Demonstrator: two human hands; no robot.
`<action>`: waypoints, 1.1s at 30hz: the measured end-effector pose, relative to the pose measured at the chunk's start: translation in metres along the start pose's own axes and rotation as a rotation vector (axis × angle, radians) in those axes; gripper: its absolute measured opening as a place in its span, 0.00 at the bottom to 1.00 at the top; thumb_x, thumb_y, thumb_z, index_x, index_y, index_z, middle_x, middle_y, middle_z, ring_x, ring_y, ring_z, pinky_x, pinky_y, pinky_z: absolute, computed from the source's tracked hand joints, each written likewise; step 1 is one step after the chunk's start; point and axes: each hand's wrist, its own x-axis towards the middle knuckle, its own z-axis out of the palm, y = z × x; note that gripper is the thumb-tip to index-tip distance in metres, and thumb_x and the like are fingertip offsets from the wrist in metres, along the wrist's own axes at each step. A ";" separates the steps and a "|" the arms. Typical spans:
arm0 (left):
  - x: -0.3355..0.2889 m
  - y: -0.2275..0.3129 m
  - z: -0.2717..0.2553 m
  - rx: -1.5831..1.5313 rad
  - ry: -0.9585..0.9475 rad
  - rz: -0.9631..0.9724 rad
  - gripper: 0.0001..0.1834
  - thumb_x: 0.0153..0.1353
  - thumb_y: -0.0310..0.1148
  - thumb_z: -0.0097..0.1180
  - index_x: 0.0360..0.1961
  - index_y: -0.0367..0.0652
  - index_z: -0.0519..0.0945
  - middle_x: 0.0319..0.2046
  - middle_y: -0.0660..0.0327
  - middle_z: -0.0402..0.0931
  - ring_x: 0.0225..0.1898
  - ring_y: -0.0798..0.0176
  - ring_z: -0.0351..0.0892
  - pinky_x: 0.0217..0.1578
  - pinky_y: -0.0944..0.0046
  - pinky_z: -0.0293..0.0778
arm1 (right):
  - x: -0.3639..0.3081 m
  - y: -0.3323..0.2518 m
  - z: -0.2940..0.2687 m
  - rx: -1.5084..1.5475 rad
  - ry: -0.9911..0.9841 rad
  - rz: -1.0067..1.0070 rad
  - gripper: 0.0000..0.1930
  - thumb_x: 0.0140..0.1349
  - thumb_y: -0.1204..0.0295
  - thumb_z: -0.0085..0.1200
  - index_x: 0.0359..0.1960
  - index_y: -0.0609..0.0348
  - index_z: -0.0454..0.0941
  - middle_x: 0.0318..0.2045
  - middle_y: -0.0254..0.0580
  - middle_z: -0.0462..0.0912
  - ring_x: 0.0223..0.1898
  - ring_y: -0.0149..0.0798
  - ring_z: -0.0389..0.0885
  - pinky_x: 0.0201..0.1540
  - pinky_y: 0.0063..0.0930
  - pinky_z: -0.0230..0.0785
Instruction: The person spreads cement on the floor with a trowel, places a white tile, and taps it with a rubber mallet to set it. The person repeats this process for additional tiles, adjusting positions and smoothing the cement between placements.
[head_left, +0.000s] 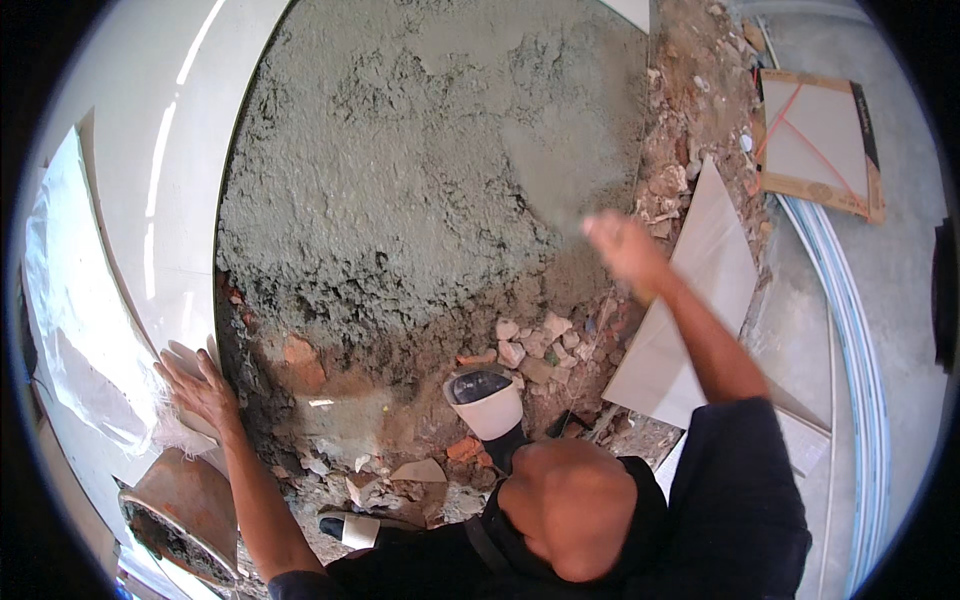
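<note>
My left hand (205,395) lies with its fingers spread on the edge of a large pale tile (175,230) at the left. Over the right side of a bed of wet grey mortar (400,170) is my right hand (625,245), smeared by motion, its fingers curled together. Whatever it grips blends into the grey and cannot be made out. Just beyond that hand the mortar looks smoother, while elsewhere it is rough and pitted. Below my left hand stands a tilted bucket (200,490) with dark mortar-like stuff inside.
Broken rubble (540,350) lies along the mortar's near edge, beside a white-and-black shoe (490,400). Cut tile pieces (690,320) lean at the right. Farther right are a strapped tile box (820,135) and long blue-and-white strips (850,370). Plastic sheeting (85,330) covers the far left.
</note>
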 end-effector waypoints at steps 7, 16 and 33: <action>0.002 0.001 0.001 0.033 0.000 0.000 0.41 0.66 0.59 0.41 0.70 0.41 0.55 0.71 0.43 0.45 0.71 0.44 0.47 0.67 0.40 0.39 | -0.124 -0.020 0.072 -0.076 -0.112 0.062 0.23 0.68 0.53 0.43 0.47 0.62 0.71 0.30 0.61 0.81 0.35 0.66 0.80 0.40 0.55 0.70; 0.002 0.009 -0.005 0.041 -0.053 -0.058 0.43 0.65 0.62 0.41 0.71 0.42 0.53 0.71 0.44 0.45 0.72 0.46 0.46 0.68 0.41 0.37 | -0.058 -0.144 0.103 0.156 0.110 -0.025 0.24 0.68 0.58 0.42 0.58 0.63 0.64 0.43 0.66 0.79 0.44 0.64 0.79 0.48 0.52 0.69; -0.001 0.018 -0.013 0.012 -0.079 -0.056 0.43 0.65 0.61 0.42 0.70 0.42 0.54 0.71 0.46 0.44 0.72 0.47 0.44 0.68 0.38 0.35 | -0.030 -0.179 0.152 1.085 0.040 0.132 0.22 0.71 0.56 0.43 0.58 0.59 0.66 0.25 0.40 0.74 0.17 0.32 0.73 0.19 0.28 0.71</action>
